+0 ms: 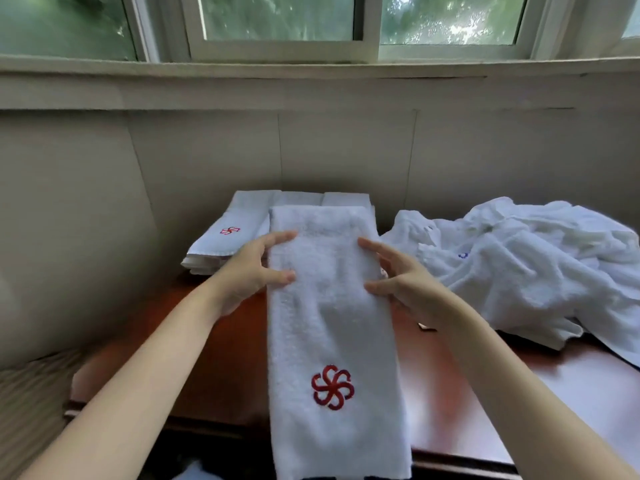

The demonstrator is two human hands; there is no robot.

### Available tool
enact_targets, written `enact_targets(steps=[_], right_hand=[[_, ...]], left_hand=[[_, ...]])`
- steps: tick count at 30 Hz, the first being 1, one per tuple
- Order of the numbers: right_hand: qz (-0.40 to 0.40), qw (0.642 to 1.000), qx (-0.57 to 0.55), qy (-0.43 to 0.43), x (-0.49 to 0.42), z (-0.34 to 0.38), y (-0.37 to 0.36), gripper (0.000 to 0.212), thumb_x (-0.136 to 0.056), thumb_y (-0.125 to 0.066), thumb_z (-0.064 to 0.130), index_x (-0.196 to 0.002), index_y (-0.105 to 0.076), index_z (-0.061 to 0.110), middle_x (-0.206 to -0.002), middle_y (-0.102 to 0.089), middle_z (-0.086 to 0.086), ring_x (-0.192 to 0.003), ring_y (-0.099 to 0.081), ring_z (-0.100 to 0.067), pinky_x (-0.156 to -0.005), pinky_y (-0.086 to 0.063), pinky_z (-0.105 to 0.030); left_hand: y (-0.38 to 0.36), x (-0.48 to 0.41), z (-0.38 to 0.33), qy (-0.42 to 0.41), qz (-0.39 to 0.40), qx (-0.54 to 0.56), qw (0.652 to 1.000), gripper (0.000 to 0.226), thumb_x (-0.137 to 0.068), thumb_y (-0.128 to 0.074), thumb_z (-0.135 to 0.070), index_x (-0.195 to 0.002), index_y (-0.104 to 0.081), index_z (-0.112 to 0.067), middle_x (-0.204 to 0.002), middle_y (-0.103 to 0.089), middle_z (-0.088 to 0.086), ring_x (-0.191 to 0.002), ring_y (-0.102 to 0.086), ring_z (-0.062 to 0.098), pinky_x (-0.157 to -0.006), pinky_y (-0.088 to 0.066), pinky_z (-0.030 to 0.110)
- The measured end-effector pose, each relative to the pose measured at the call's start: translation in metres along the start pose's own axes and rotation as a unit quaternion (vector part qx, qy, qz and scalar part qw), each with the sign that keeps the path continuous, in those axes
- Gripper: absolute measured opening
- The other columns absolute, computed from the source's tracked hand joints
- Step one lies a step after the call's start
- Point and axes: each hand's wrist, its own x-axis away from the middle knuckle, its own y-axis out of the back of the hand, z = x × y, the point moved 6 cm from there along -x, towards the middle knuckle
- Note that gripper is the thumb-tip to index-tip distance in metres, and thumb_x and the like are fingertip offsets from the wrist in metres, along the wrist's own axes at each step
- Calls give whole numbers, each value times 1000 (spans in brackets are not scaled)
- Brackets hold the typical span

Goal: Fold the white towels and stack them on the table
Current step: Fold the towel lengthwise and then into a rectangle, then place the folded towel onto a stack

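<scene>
So the table point(221, 355) is a glossy reddish-brown wood one pushed against a beige panelled wall point(207, 150). There's a white-framed window point(277, 46) above a ledge, with just blurry green leaves outside. The towel point(332, 323) being worked on is a long narrow white strip down the middle of the table. Its far end sits on top of the folded stack point(214, 244) near the far left corner, and its near end hangs over the near edge. It's got a red pinwheel logo point(332, 386) toward that near end, and the top towel in the stack has the same logo. The left grip point(252, 271) is at the strip's left edge and the right grip point(405, 282) at its right edge. Both have their fingers apart and fairly straight, with thumb and fingertips resting on the cloth rather than curled round it. A loose pile of unfolded white towels point(519, 265) covers the right side of the table up to the far edge. Off the left edge you can see some striped fabric point(27, 393), can't tell what it belongs to.
</scene>
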Motion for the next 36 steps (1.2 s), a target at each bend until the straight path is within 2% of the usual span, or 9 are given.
enact_targets(steps=[3, 8, 14, 17, 22, 26, 29, 32, 36], right_hand=[[21, 999, 3, 30, -38, 30, -33, 70, -83, -57, -13, -134, -48, 34, -135, -48, 3, -99, -65, -9, -74, -58, -31], [35, 996, 1, 79, -125, 64, -85, 73, -82, -53, -14, -140, -42, 28, -132, -51, 6, -104, -64, -13, -81, -58, -38], [-30, 993, -10, 115, -296, 85, -111, 74, -79, -49, -16, -138, -44, 27, -124, -52, -9, -98, -59, -24, -74, -50, -38], [-29, 998, 54, 17, -376, 26, -112, 62, -87, -43, -10, -143, -38, 18, -119, -52, -13, -87, -52, -24, -66, -43, -32], [-99, 981, 89, -141, -436, -78, -101, 38, -92, -51, 10, -129, -41, 11, -88, -49, -9, -62, -55, -20, -70, -55, -37], [-124, 982, 89, -115, -465, -75, -107, 42, -89, -61, 27, -123, -40, 16, -88, -50, -9, -52, -57, -19, -44, -51, -27], [-114, 985, 59, -117, -474, -76, -117, 50, -88, -64, 19, -128, -36, 9, -99, -55, -15, -79, -62, -29, -69, -56, -45], [-144, 986, 26, -75, -481, -68, -116, 44, -89, -48, -7, -128, -51, 12, -96, -60, -14, -75, -57, -24, -69, -52, -32], [-252, 965, 35, 70, -479, -43, -98, 40, -90, -45, -5, -120, -64, 13, -122, -62, -11, -91, -62, -23, -66, -47, -19]], left_hand=[[49, -8, -28, -6, -20, -25, 999, 63, -83, -66, 5, -132, -49, -31, -107, -68, 3, -85, -70, 10, -60, -55, 23], [140, -50, -65, -38, -61, -124, 990, 66, -81, -68, 4, -135, -49, -28, -128, -57, -5, -109, -62, 10, -76, -56, 24], [244, -168, -62, -75, -196, -76, 975, 72, -87, -63, 0, -147, -30, -24, -128, -57, 10, -90, -64, 11, -72, -54, 29], [261, -211, 24, 78, -225, -43, 970, 75, -95, -58, -26, -152, -10, -20, -127, -55, 8, -88, -57, 14, -62, -49, 23], [251, -231, 165, 270, -33, -204, 940, 58, -96, -43, -51, -131, -54, -6, -122, -64, 8, -109, -62, 24, -95, -48, 36], [260, -237, 172, 183, -104, -143, 967, 36, -97, -50, -37, -104, -69, -7, -97, -73, 8, -84, -71, 19, -75, -54, 30], [262, -236, 166, 157, -121, -131, 971, 19, -95, -53, -24, -89, -66, -11, -81, -73, 3, -63, -69, 13, -55, -53, 22], [256, -231, 162, 206, -105, -137, 963, 18, -93, -59, -29, -105, -55, -16, -89, -71, 1, -73, -68, 16, -58, -53, 27], [263, -227, 154, 226, -151, -119, 955, 67, -90, -59, -36, -148, -25, -31, -126, -52, 5, -92, -55, 19, -78, -46, 34]])
